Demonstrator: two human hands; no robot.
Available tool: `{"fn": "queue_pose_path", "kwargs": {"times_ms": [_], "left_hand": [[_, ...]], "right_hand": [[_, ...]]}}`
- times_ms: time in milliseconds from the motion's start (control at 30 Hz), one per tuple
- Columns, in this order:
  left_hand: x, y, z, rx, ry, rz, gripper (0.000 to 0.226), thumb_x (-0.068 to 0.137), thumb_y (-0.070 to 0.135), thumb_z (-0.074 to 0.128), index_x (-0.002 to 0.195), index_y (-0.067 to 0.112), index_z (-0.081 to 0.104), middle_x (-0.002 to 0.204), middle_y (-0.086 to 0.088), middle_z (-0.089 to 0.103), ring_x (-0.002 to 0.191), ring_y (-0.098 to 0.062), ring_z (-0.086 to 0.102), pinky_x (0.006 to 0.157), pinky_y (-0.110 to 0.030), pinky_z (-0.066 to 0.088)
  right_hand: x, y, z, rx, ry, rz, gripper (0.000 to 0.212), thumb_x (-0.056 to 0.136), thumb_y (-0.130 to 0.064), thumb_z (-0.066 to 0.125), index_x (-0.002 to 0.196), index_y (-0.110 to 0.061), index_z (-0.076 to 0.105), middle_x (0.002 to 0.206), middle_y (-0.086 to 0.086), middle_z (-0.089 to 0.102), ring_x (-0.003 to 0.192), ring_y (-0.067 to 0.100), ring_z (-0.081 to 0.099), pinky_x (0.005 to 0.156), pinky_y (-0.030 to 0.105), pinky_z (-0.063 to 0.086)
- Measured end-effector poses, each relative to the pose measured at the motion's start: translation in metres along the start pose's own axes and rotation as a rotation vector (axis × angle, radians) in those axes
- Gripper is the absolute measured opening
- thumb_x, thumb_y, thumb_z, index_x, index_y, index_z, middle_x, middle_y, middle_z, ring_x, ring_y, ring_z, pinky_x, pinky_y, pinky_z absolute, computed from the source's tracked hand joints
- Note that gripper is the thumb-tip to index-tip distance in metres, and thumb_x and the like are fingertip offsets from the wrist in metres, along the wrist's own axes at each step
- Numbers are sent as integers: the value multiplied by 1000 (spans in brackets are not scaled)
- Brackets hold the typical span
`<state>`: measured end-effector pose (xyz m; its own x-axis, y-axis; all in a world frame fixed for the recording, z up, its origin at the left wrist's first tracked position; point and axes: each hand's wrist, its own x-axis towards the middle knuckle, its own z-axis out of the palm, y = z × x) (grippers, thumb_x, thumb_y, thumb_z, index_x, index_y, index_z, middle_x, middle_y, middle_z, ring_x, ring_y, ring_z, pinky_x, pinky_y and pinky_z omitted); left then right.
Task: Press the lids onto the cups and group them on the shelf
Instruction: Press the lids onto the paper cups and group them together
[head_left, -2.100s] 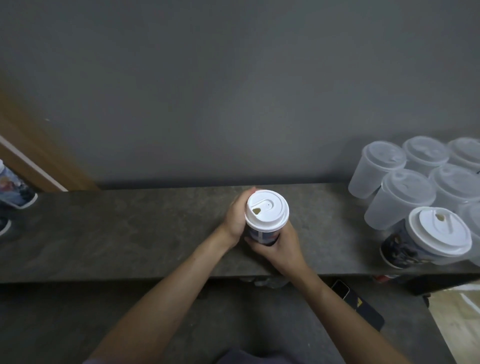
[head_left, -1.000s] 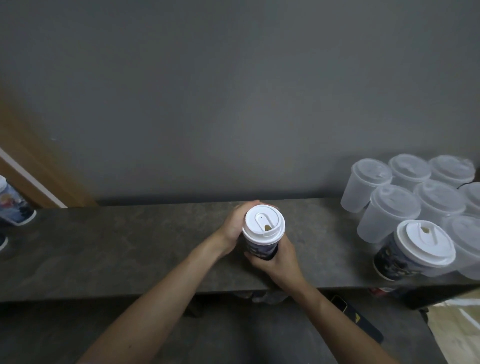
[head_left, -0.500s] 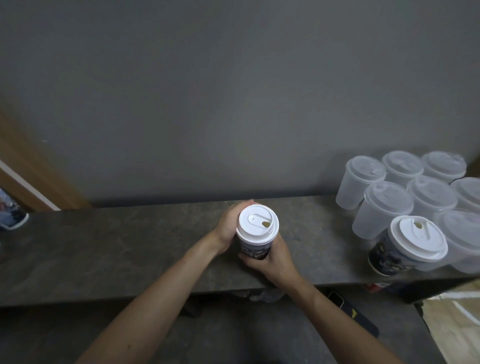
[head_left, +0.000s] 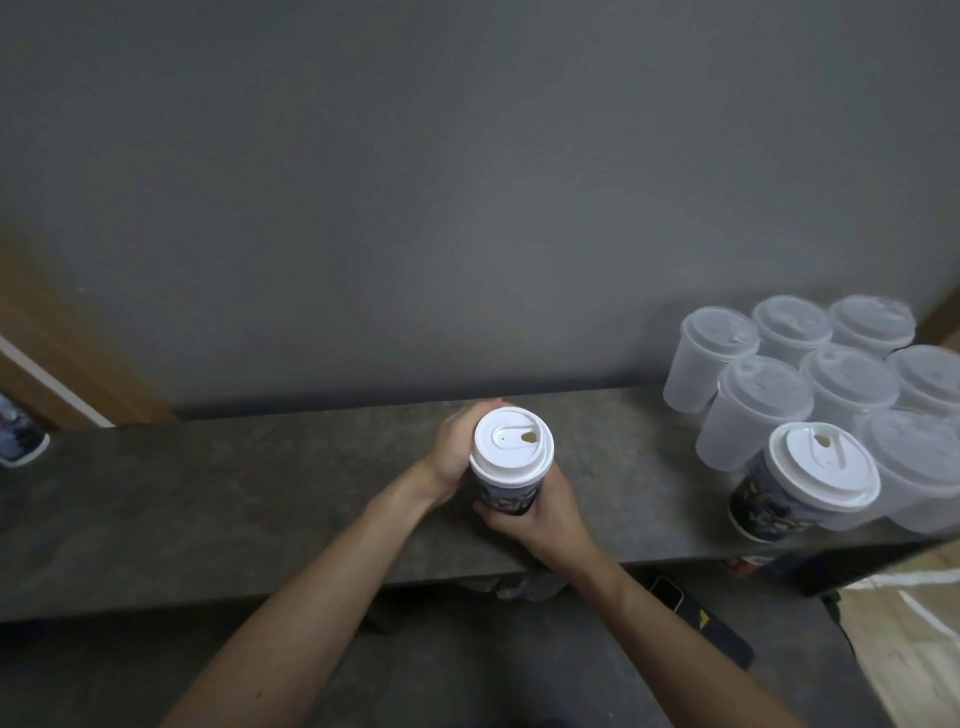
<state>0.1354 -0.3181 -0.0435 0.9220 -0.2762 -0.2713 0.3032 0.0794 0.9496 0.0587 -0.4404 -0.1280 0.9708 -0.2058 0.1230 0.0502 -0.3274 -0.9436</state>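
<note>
A dark printed paper cup (head_left: 506, 499) with a white lid (head_left: 511, 441) on it stands at the middle of the grey stone shelf (head_left: 234, 493). My left hand (head_left: 454, 449) wraps round its left side and my right hand (head_left: 535, 512) grips its lower right side. At the shelf's right end stands a second printed cup (head_left: 769, 506) with a white lid (head_left: 823, 465), in front of a cluster of several translucent plastic cups (head_left: 753, 410), all with lids on.
A grey wall rises straight behind the shelf. Another printed cup (head_left: 18, 439) shows at the far left edge. A dark phone (head_left: 701, 621) lies on the floor below the shelf's front edge, with cardboard (head_left: 909, 639) at the lower right.
The lidded cup has turned in my hands, so the lid's sip hole has come round to the right. Both hands have kept their grip on it at the same spot.
</note>
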Motion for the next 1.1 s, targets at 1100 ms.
{"fn": "queue_pose_path", "kwargs": {"times_ms": [1100], "left_hand": [[-83, 183, 26, -265, -552, 209, 79, 51, 60, 91, 107, 7, 74, 99, -16, 73, 83, -25, 72, 78, -34, 60]], "right_hand": [[-13, -231, -67, 892, -435, 10, 63, 68, -61, 84, 107, -13, 80, 97, 19, 70, 83, 26, 65, 66, 34, 54]]}}
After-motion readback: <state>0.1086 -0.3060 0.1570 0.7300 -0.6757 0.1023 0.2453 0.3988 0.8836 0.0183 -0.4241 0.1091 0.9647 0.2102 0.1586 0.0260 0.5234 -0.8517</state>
